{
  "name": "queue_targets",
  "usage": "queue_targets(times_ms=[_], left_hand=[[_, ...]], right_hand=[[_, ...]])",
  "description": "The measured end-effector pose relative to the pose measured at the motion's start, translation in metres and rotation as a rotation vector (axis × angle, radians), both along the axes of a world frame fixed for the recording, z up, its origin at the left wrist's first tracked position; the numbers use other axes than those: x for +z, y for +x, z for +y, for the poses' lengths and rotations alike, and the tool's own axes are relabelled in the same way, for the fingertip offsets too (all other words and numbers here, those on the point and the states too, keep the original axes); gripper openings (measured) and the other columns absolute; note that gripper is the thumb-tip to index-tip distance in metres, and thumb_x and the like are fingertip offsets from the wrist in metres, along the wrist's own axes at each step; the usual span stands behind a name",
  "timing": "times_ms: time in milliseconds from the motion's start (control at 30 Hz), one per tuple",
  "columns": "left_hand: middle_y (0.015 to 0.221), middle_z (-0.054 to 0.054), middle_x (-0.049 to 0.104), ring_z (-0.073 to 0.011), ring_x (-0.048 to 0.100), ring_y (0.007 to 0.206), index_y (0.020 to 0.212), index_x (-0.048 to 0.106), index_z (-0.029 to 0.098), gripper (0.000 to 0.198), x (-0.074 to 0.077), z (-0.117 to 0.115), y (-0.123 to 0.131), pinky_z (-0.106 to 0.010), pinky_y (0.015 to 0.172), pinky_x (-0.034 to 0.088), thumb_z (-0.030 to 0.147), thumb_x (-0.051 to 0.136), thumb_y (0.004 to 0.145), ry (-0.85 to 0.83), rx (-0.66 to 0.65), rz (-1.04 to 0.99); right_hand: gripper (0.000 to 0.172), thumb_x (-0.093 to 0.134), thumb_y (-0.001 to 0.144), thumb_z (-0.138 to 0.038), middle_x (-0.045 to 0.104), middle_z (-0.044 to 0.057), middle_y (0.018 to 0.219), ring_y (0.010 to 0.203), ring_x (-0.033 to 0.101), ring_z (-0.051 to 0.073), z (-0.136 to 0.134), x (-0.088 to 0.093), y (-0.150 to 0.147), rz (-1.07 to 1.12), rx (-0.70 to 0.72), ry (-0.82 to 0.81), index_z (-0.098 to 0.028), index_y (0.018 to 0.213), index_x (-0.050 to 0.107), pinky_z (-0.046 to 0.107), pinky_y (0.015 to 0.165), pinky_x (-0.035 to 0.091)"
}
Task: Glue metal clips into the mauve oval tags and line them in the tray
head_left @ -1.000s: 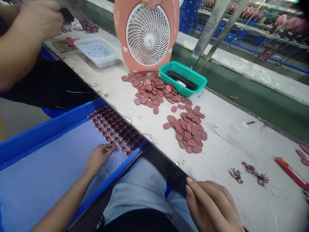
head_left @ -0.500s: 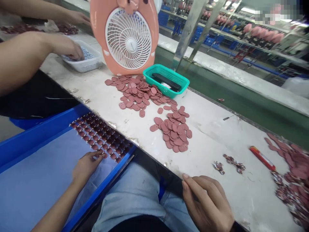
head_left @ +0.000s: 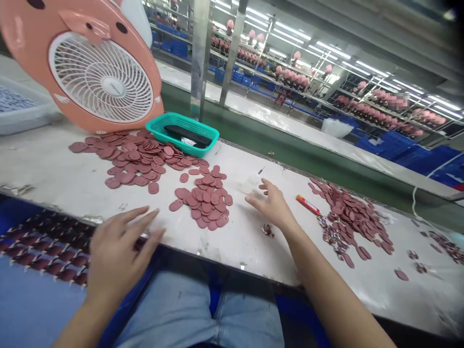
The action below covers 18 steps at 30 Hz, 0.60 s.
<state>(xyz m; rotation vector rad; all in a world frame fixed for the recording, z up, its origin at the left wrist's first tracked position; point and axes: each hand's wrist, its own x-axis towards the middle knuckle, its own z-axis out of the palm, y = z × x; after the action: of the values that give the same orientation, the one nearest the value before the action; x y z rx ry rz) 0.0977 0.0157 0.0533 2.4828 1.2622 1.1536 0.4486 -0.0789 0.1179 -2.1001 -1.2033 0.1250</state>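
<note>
While the left hand point(head_left: 119, 246) and right hand point(head_left: 273, 205) are hanging wide, seemingly empty, reddish oval discs point(head_left: 206, 200) are lying heaped between them on the surface point(head_left: 241, 246); careful handling is favouring single, edge-pinched discs.

No text can be read. The lettering on the hub point(head_left: 113, 87) of the orange fan point(head_left: 89, 72), upper left, and the pale label point(head_left: 306, 203) on the red tube point(head_left: 308, 205), right of centre, are too blurred.

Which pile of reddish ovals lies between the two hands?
The small middle pile; the left pile sits by the fan, the right pile beside the red tube.
</note>
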Motion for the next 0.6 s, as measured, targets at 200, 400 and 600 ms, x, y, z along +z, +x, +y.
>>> queue_targets(times_ms=[200,400,600], left_hand=[[0.136,-0.009,0.07,-0.0363,0.059,0.126,0.139,0.062,0.034,0.053,0.017,0.01,0.016,-0.058,0.117,0.023,0.057,0.061,0.092,-0.064,-0.266,0.225],[0.093,0.001,0.084,-0.0257,0.074,0.088,0.094,0.082,0.041,0.021,0.004,-0.039,0.003,-0.046,0.101,0.045,0.023,0.071,0.089,-0.13,-0.303,-0.156],[0.098,0.003,0.083,-0.029,0.069,0.104,0.101,0.08,0.051,0.038,0.024,-0.106,0.003,-0.048,0.116,0.039,0.017,0.075,0.085,-0.537,-0.329,-0.436]], right_hand=[[0.028,0.062,0.097,-0.041,0.066,0.006,0.108,0.095,0.065,0.02,0.03,0.003,-0.003,0.301,0.078,0.06,-0.016,0.111,0.062,0.039,0.084,0.056],[0.038,0.056,0.089,-0.058,0.061,-0.003,0.073,0.047,0.049,0.011,-0.033,0.008,-0.085,0.695,0.202,0.165,-0.023,0.103,0.05,0.022,0.038,0.041],[0.054,0.089,0.064,-0.05,0.063,-0.006,0.067,0.04,0.043,0.005,-0.071,-0.005,-0.168,1.381,0.295,-0.001,-0.022,0.093,0.053,0.016,0.034,0.031]])
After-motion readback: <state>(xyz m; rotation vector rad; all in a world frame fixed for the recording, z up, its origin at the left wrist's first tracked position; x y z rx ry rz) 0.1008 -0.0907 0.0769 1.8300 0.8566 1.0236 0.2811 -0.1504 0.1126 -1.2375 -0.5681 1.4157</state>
